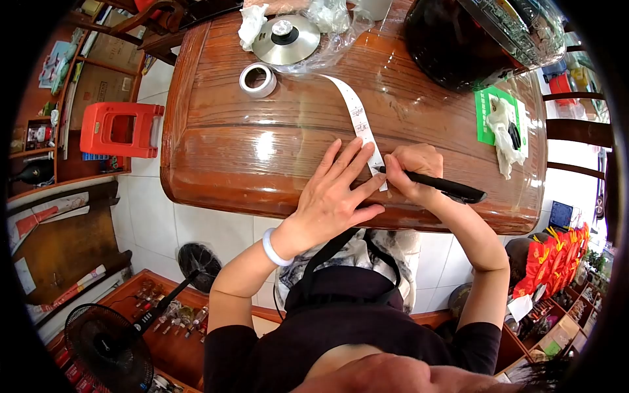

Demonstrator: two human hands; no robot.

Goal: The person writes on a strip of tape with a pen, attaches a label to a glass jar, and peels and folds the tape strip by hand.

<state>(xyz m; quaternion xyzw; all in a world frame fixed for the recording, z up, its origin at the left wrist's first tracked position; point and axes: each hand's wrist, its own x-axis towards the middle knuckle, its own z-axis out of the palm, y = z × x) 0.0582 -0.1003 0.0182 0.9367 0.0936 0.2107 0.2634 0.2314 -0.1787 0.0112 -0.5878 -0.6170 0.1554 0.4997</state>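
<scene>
A narrow white paper strip [356, 108] with dark handwriting curves over the glossy wooden table [229, 144], running down toward its front edge. My left hand [337, 190] lies with fingers spread, its fingertips on the strip's lower part. A pale bangle circles that wrist. My right hand [413, 171] is closed around a black pen [452, 188], whose tip points at the strip near its lower end. Up and to the left of my hands stands a white tape roll [257, 80].
A metal lid [285, 40] and crumpled plastic lie at the far edge. At the far right stands a large dark container [452, 46], with a green sheet [486, 118] and crumpled tissue [504, 141] nearer. A red stool [118, 130] is left of the table.
</scene>
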